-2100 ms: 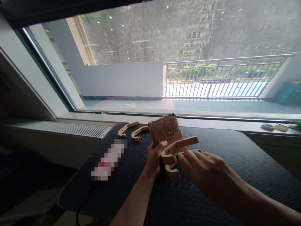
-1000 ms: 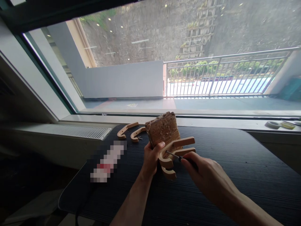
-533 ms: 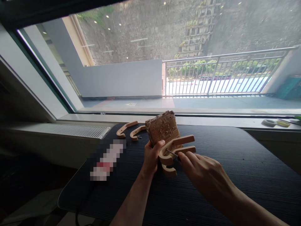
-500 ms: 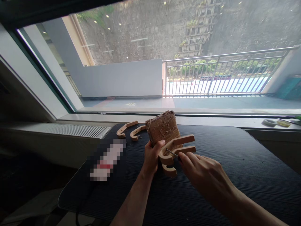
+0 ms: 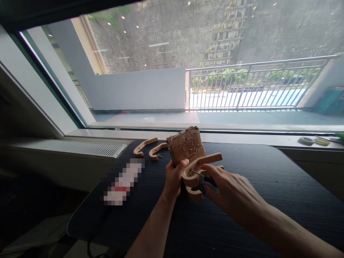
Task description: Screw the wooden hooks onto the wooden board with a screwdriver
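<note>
The left hand [image 5: 172, 178] clamps the block [image 5: 186, 145] above the table [image 5: 258, 175], near its far edge, while the right hand [image 5: 232, 186], finger and thumb parted around the driver [image 5: 210, 180], appears mid-screwdriving at the upper hook [image 5: 194, 166]; the next turn likely requires a closed grip.

Two wooden hooks [image 5: 140, 146] lie on a table [image 5: 258, 172] (black, grained).

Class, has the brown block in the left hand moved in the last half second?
No. The brown block overlaps the same stretch of windowsill as half a second ago, with no visible shift in any direction.
</note>
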A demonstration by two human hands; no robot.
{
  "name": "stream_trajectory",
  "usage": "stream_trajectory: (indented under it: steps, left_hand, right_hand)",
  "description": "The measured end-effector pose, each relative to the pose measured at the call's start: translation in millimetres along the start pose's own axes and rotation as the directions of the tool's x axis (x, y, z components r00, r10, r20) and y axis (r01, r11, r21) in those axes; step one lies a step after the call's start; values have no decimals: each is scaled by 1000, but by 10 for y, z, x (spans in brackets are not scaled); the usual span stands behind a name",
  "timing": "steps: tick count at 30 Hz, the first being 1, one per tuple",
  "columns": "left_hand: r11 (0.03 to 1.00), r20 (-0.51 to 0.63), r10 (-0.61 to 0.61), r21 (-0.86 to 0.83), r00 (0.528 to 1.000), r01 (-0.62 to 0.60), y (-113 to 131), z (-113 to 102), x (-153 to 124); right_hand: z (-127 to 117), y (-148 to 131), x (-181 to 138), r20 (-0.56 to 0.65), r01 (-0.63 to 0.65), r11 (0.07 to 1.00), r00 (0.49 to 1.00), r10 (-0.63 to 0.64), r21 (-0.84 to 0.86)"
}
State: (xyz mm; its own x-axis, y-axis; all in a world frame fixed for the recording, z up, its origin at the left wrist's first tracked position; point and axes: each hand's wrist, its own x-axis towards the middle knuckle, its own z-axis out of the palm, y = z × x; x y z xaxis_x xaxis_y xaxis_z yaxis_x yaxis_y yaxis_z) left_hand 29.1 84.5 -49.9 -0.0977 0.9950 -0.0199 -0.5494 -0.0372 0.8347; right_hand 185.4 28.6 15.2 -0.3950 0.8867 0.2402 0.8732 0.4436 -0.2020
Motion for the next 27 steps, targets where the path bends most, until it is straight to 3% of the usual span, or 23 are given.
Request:
stream_trajectory:
  steps: [5, 8, 11, 13, 15, 17, 22, 27]
  left_hand:
    - [1000, -21, -3, -7, 1000, 2, 11, 32, -11]
    - [1000, -32, -5, -7, 999, 5, 18, 43, -9]
    - [1000, -24, -11, 0, 1000, 11, 20, 36, -11]
    - [1000, -17, -16, 9, 1000, 16, 17, 33, -18]
    - [999, -10, -27, 17, 1000, 27, 10, 49, -28]
    - [998, -3, -55, 25, 998, 55, -2, 97, -32]
    - [978, 41, -207, 42, 977, 205, -8, 289, -1]
    - [943, 141, -327, 111, 934, 314, 31, 295, -21]
  right_hand:
    - [35, -88, -52, -57, 220, 953, 970, -237, -209]
    - [111, -71, -54, -94, 200, 965, 972, -217, -167]
    - [173, 9, -30, -115, 45, 992, 993, -32, 114]
    - [174, 81, -8, -41, -62, 925, 996, 84, 374]
    - [122, 143, 15, 43, -132, 858, 991, 128, 497]
    - [12, 177, 43, 76, -153, 887, 988, 133, 435]
    - [-407, 148, 180, 93, -57, 992, 995, 47, 113]
    - [-643, 49, 315, 199, 52, 992, 977, -74, 111]
